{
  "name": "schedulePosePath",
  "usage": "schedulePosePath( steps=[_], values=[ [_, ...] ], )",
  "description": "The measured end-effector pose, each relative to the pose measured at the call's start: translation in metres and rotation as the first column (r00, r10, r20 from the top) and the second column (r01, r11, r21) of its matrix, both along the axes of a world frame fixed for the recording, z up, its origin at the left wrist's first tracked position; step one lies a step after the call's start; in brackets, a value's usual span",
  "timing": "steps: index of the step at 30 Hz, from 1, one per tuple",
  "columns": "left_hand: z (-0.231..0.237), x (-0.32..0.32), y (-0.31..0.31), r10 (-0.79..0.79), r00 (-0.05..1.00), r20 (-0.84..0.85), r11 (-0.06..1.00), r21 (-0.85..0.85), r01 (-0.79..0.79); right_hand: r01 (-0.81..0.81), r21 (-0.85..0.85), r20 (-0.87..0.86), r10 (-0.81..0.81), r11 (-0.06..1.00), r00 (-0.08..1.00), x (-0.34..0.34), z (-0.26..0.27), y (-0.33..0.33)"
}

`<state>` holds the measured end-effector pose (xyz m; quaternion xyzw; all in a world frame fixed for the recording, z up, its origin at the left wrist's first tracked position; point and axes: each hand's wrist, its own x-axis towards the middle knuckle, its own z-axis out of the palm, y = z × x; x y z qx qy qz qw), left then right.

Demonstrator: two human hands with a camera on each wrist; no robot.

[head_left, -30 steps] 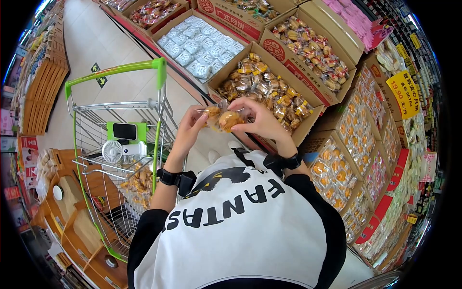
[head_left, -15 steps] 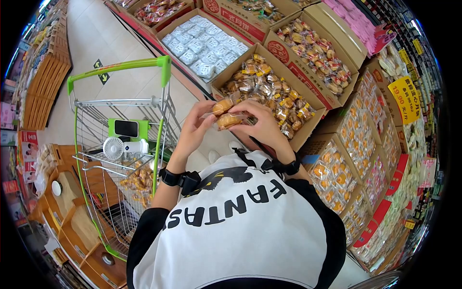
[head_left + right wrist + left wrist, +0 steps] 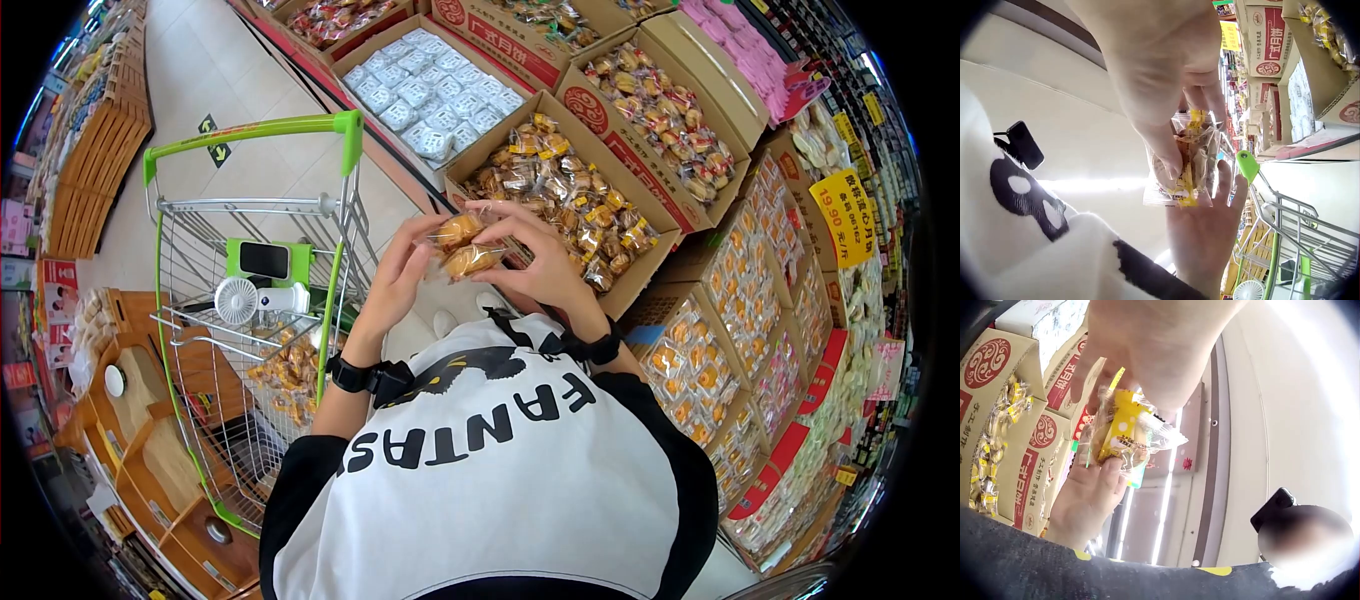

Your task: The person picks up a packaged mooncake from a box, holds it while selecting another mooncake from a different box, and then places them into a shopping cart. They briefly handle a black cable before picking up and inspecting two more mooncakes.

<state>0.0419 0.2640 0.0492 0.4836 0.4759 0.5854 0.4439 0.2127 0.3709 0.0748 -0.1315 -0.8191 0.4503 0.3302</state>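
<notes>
The person's left hand [image 3: 396,287] and right hand [image 3: 548,268] both grip wrapped pastries [image 3: 470,262], fingers curled round the clear film, just beside the open carton [image 3: 645,278] of similar ones. I'd say the picking-up is done, the setting-down not. Through the wire of the shopping cart [image 3: 255,130], there seem to be more packaged pastries [image 3: 285,378]; their number I can't make out.

the left hand [image 3: 400,275] and right hand [image 3: 547,262] face each other, close together, thumbs and curled fingers pinching inward.
</notes>
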Motion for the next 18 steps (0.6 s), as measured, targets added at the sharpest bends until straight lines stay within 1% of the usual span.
schedulePosePath(
  steps=[2, 4, 5, 7, 8, 10, 14, 17, 18],
  values=[
    [-0.003, -0.001, -0.002, -0.014, 0.999, 0.031, 1.0, 0.022, 0.013, -0.014, -0.023, 0.026, 0.015, 1.0, 1.0, -0.001, -0.002, 0.0],
    [-0.001, -0.001, -0.004, -0.073, 0.997, 0.0, 0.995, 0.072, 0.073, -0.009, -0.05, -0.003, 0.009, 0.999, 1.0, -0.002, -0.002, 0.0],
    [0.001, -0.001, -0.005, -0.073, 0.997, 0.0, 0.995, 0.071, 0.072, -0.009, -0.051, -0.003, 0.009, 0.999, 1.0, -0.002, -0.003, 0.0],
    [0.005, -0.001, -0.006, -0.068, 0.993, -0.102, 0.997, 0.025, 0.07, -0.014, -0.024, 0.006, 0.014, 1.0, 1.0, -0.003, -0.004, 0.0],
    [0.007, 0.0, -0.006, -0.067, 0.993, -0.102, 0.997, 0.025, 0.07, -0.015, -0.024, 0.006, 0.015, 1.0, 1.0, -0.004, -0.005, -0.001],
    [0.01, 0.002, -0.006, -0.026, 0.992, -0.124, 0.999, -0.05, 0.02, -0.046, -0.177, -0.028, 0.042, 0.983, 0.999, -0.005, -0.006, -0.003],
    [0.013, 0.002, -0.006, -0.01, 0.992, -0.124, 0.998, -0.067, 0.002, -0.043, -0.151, -0.036, 0.038, 0.988, 0.999, -0.007, -0.008, -0.001],
    [0.012, 0.002, -0.005, 0.002, 0.993, -0.119, 0.999, -0.047, -0.008, -0.063, -0.187, -0.052, 0.055, 0.98, 0.997, -0.009, -0.008, 0.0],
    [0.012, 0.002, -0.005, 0.009, 0.993, -0.117, 0.998, -0.065, -0.017, -0.059, -0.221, -0.044, 0.05, 0.974, 0.998, -0.01, -0.01, 0.0]
  ],
)
